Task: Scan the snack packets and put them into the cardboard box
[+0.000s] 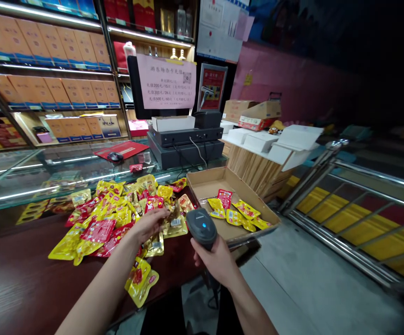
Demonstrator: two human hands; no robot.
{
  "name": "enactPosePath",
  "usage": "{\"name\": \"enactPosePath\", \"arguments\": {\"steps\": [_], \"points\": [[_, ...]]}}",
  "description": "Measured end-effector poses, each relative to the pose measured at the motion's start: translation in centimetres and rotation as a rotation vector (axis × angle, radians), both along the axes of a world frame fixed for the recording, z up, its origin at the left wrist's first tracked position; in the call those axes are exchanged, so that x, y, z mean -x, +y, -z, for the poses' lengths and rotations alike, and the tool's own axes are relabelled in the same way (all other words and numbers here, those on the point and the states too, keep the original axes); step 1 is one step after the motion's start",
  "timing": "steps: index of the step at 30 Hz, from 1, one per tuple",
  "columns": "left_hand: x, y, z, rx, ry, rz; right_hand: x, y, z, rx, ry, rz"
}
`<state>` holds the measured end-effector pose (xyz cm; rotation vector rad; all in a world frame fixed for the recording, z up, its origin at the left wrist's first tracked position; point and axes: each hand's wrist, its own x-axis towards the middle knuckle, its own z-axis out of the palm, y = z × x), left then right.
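From here I see the right hand (219, 260) gripping 1 scanner (202, 227) beside 1 carton (205, 186) with 1 red packet (225, 198) and at least 4 yellow packets (245, 210). The left hand (149, 225), fingers bent, is at the packet heap (99, 230); whether it grips, I can't tell.

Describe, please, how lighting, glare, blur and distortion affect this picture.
Head view: bright light streaks run across the glass counter; head view: the upper right sinks into near-black; head view: the metal railing slants steeply, suggesting wide-angle stretch; head view: fine print on the packets looks too soft to read.
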<state>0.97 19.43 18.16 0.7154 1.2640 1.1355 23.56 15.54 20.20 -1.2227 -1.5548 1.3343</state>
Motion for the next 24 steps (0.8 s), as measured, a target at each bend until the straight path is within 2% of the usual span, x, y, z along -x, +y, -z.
{"name": "enactPosePath", "arguments": {"steps": [5,13,24], "points": [[-1.9,2.6,-0.6,-0.083,0.061,0.150,-1.1,-0.7,0.3,0.020,-0.011,0.039],[-4.5,6.4,-2.1,-0.223,0.119,0.102,-3.2,-1.0,-0.1,0.008,-0.027,0.072],[-5.2,6.3,-3.3,-0.233,0.159,0.127,-3.3,-1.0,-0.4,-0.001,-0.077,0.055]]}}
